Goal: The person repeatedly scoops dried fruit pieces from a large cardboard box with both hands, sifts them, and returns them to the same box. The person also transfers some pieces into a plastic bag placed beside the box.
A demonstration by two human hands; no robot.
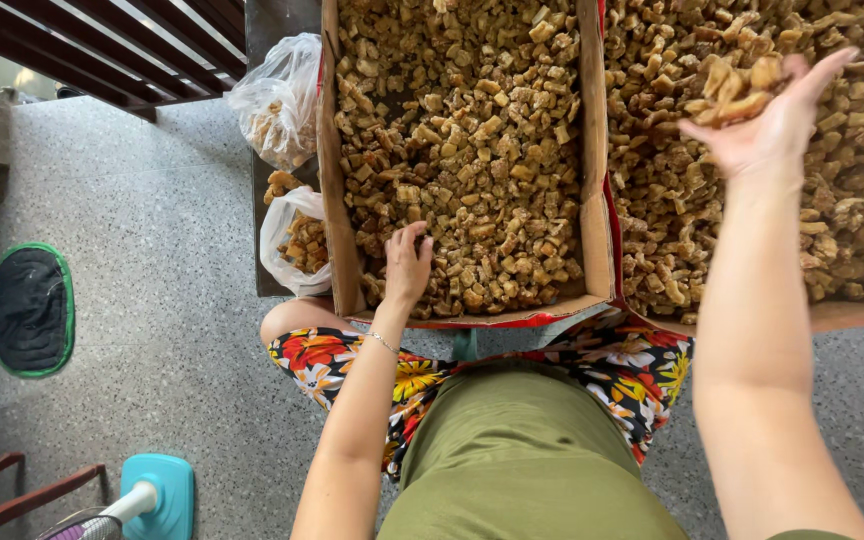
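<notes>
Two cardboard boxes (334, 150), fried brown chunks (462, 130)

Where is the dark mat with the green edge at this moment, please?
In the head view, the mat lies on the speckled floor at the far left, well apart from the left hand in the cardboard box.

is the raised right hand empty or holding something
Holding something. The right hand is cupped palm-up with a small heap of brown fried pieces lying in it, above the right cardboard box.

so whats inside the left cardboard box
The left cardboard box is packed with golden-brown fried chunks, and the left hand rests on them. The box bottom is covered.
</notes>
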